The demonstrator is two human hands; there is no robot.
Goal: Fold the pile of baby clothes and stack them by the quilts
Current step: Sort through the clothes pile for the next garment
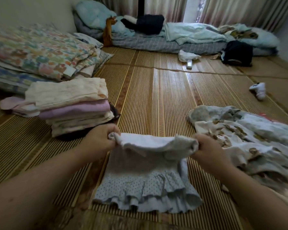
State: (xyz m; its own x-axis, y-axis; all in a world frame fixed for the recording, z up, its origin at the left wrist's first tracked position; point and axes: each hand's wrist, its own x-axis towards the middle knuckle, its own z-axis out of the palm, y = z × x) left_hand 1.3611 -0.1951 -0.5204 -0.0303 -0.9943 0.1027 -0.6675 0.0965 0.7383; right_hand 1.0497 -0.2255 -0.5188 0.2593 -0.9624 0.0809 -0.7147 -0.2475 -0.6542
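The left hand point(98, 140) and right hand point(208, 147) each pinch the bunched top edge of a ruffled baby dress point(145, 180), which lies on the bamboo mat point(156, 97). A folded stack point(70, 103) sits to the left, just beside the quilts point(40, 52). The unfolded pile point(249, 136) lies to the right, cut off by the frame edge. A sock point(258, 91) and a remote point(189, 63) lie farther off. The dress's neckline is lost in the gathered cloth.

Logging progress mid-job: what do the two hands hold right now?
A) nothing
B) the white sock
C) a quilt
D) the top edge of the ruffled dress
D: the left hand and right hand each grip a top corner of the dress, whose ruffled hem lies on the mat.
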